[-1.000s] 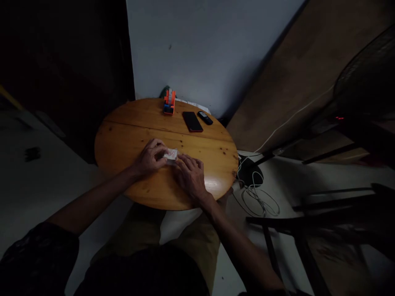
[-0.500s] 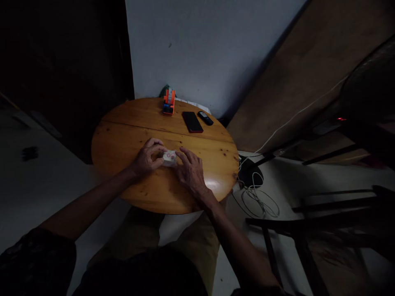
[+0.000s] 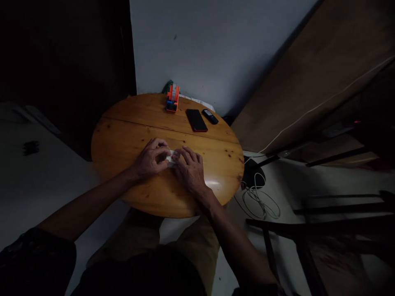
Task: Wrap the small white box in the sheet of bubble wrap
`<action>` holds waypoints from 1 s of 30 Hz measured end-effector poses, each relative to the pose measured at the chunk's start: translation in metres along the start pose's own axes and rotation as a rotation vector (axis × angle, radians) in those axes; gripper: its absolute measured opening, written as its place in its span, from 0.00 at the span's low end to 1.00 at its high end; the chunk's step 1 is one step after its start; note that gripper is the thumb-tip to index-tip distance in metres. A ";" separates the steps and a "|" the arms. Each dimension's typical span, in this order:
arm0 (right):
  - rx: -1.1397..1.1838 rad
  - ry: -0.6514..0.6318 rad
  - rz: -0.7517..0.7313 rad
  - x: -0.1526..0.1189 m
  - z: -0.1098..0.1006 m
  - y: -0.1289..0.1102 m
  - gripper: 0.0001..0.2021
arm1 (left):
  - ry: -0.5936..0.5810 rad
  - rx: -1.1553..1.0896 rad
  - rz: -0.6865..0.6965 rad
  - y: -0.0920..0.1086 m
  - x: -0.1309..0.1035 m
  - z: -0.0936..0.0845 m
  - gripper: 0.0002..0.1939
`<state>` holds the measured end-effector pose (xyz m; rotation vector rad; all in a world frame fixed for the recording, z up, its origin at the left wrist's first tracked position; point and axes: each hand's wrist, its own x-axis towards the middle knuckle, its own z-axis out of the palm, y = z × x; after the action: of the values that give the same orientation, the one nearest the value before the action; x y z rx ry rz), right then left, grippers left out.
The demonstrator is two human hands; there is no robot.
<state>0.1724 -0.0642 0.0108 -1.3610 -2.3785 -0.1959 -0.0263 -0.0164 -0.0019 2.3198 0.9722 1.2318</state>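
Observation:
A small white packet [image 3: 170, 161] with a folded look lies low over the table, mostly covered by my fingers. My left hand [image 3: 152, 158] is closed on its left end, thumb at the near side and fingers curled at the far side. From the right, my right hand [image 3: 189, 166] has its fingers bent over the packet's top and right end, pressing or pinching it. Whether the packet is a little box or a wrapped piece, I cannot make out.
The round wooden table [image 3: 123, 135] carries an orange tape dispenser [image 3: 173, 98], a dark phone [image 3: 196, 120] with a red edge and a small black keypad phone [image 3: 210, 116] near the wall. Right of it, a white cable [image 3: 259, 201] lies coiled on the floor beside a dark chair [image 3: 277, 226].
My right fingers have moved left and down onto the packet, hiding the pinkish marks on its top. My left hand keeps its grip. The view has shifted slightly.

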 end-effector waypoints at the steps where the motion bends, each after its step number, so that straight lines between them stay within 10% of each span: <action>1: 0.001 0.003 -0.004 0.001 0.000 0.000 0.16 | 0.006 0.002 0.010 0.000 0.000 0.000 0.07; 30: 0.053 0.035 0.000 -0.006 0.007 0.000 0.17 | -0.005 0.021 0.071 -0.002 0.002 0.000 0.08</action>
<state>0.1736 -0.0667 0.0023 -1.3232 -2.3381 -0.1534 -0.0262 -0.0131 -0.0019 2.3910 0.9127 1.2475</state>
